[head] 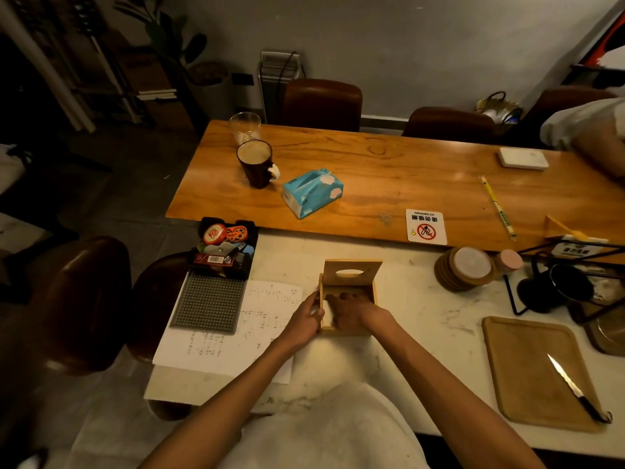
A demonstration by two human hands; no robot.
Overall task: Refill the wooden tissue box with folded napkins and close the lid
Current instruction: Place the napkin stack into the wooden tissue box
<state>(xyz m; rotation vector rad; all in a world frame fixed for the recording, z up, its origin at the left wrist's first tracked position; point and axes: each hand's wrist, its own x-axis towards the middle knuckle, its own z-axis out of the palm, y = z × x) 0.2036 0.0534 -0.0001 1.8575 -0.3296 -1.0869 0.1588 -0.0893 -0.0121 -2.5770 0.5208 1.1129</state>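
Observation:
A small wooden tissue box [371,292] stands on the white marble table, its lid [351,272] with an oval slot tipped up at the far side. My left hand [306,319] grips the box's left wall, thumb over the rim. My right hand [348,309] reaches down inside the box, fingers pressing on white napkins [327,313] of which only a corner shows. A blue tissue pack [313,192] lies on the wooden table beyond.
A dark mug [255,163] and a glass [245,126] stand at the wooden table's left end. A black organiser tray [225,247], a grey mat [209,302] and papers [263,319] lie left of the box. Right are coasters [463,269], a tray [534,374] with a knife [575,389].

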